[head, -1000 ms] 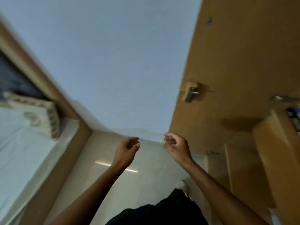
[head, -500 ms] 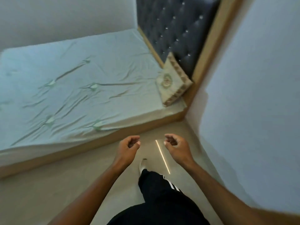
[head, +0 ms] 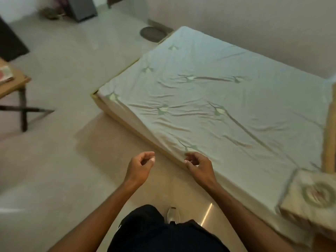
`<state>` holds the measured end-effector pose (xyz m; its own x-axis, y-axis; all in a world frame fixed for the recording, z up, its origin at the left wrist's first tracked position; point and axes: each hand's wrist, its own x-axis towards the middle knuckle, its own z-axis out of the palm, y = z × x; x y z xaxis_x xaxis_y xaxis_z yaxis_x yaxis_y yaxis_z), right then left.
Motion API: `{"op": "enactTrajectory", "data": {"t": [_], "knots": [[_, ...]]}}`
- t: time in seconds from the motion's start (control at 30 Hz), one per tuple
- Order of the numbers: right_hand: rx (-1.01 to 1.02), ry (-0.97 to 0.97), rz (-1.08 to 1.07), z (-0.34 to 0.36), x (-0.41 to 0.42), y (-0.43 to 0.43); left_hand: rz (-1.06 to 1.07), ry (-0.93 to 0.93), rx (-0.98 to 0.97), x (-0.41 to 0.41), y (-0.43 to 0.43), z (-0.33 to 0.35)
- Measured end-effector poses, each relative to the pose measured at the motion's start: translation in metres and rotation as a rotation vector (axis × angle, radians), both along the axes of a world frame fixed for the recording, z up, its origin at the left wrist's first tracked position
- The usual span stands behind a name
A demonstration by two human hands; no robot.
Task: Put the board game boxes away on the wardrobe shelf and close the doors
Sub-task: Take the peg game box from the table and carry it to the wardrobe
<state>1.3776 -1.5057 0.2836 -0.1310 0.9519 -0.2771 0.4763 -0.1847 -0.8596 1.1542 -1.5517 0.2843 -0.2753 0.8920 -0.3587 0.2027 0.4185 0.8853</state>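
My left hand and my right hand hover side by side at waist height over the floor, beside the bed's near edge. Both hold nothing, and their fingers are loosely curled and apart. The wardrobe is out of view. A flat pale item with red print, too blurred to identify, lies on a wooden table at the far left edge.
A bed with a pale green sheet fills the right half, with a patterned cushion at its lower right. Beige tiled floor spreads left. A dark cabinet and a round dark object stand at the back.
The view has swung from the wardrobe door, past the wall and headboard, to the bed and the room's floor. My hands keep the same empty, curled pose.
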Motion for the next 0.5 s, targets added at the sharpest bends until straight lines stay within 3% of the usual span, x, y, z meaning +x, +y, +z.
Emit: {"op": "enactTrajectory", "data": {"t": [0.23,0.5], "knots": [[0.043,-0.028,0.342,0.002,-0.137,0.122,0.342,-0.011,0.005,-0.108,0.051,-0.005],[0.085,0.033,0.497,0.013,-0.313,0.244,0.553,-0.007,0.065,-0.263,0.148,-0.004]]}}
